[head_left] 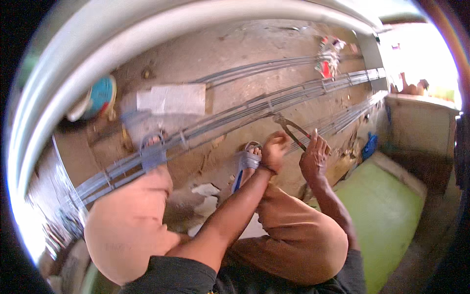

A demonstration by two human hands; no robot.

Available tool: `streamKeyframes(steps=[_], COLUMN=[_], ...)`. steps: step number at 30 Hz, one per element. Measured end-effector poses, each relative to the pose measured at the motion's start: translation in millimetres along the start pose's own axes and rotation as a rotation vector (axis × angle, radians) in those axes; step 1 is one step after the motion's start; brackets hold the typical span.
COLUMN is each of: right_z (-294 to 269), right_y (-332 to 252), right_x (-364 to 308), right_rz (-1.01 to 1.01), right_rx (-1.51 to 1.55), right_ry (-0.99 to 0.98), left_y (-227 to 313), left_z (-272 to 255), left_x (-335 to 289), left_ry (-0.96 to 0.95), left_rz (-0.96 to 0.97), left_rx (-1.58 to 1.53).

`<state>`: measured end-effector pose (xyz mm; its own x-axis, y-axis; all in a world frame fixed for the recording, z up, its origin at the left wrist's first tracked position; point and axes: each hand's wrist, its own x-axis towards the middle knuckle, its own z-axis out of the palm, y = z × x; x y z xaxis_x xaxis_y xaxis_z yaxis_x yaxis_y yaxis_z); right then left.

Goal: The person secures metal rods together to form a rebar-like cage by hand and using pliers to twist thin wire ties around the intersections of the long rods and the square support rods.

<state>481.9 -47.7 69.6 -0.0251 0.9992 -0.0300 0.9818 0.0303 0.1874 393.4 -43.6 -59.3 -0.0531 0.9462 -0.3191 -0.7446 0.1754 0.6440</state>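
Observation:
A long rebar cage (230, 111) of thin steel rods with cross ties runs from lower left to upper right in front of me. My right hand (315, 156) holds long-handled pincers (292, 128) by the spread ends of the handles, which have red on them. The pincers' jaws lie at the near rods of the cage. Just left of the handles, my left hand (277, 147) is curled with the fingers drawn together. Whatever it may hold is too small and blurred to make out.
Loose rods (264, 66) lie beyond the cage, with a pale flat sheet (171, 99) and a blue tub (102, 95) to the left. Crumpled litter (330, 56) lies at the far right. A green slab (379, 210) and a low wall (416, 122) stand to my right.

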Motion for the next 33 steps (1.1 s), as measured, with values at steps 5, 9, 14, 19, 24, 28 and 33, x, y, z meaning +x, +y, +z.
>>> streamKeyframes(steps=[5, 9, 14, 19, 24, 28, 33], right_z=[7, 10, 15, 17, 22, 35, 53], right_y=[21, 24, 24, 23, 15, 21, 44], right_x=[8, 6, 10, 4, -10, -7, 5], right_rz=[-0.063, -0.106, -0.048, 0.077, 0.752, 0.598, 0.271], right_rx=[0.002, 0.054, 0.262, 0.775, 2.173, 2.127, 1.623], right_ry=[-0.058, -0.11, -0.332, -0.834, -1.538, -1.454, -1.239], left_y=[-30, -45, -47, -36, -18, -15, -18], left_z=[-89, -99, -92, -60, -43, -45, -45], left_x=[81, 150, 160, 157, 150, 148, 147], left_ry=[0.444, 0.31, 0.283, 0.543, 0.41, 0.377, 0.427], left_rz=[-0.334, -0.338, -0.268, -0.146, -0.176, -0.18, -0.243], left_rx=[-0.353, -0.421, -0.191, -0.291, -0.295, -0.271, -0.245])
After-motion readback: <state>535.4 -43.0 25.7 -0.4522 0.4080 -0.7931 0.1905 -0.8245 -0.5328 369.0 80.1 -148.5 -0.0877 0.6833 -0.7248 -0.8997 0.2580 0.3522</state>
